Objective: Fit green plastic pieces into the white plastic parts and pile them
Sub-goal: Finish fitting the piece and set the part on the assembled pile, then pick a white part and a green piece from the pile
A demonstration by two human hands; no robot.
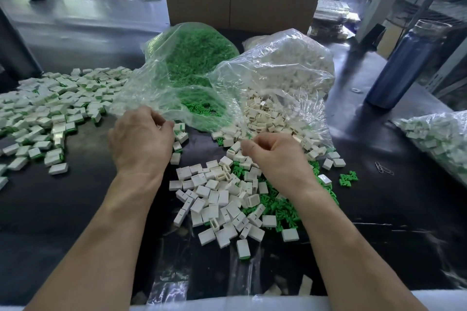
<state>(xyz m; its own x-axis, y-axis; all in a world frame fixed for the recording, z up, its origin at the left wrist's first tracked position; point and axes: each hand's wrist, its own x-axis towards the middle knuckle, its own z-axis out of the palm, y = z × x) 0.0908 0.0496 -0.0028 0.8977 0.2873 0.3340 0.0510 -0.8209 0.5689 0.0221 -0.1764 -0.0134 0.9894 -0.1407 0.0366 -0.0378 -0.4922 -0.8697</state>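
The black table (63, 199) carries a loose heap of white parts (214, 199) in the middle, with green pieces (283, 209) scattered under and beside them on the right. On the left lies a wide spread of assembled white-and-green parts (50, 108), and behind stand two clear bags, one of green pieces (192, 58) and one of white parts (285, 76). On the right side there are a blue bottle (401, 68), two paper clips (384, 169) and another bag of assembled parts (439, 139); a cardboard box (237, 0) stands at the back.

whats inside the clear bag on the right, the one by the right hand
White plastic parts fill the clear bag and spill from its mouth beside the right hand. Anything deeper is hidden.
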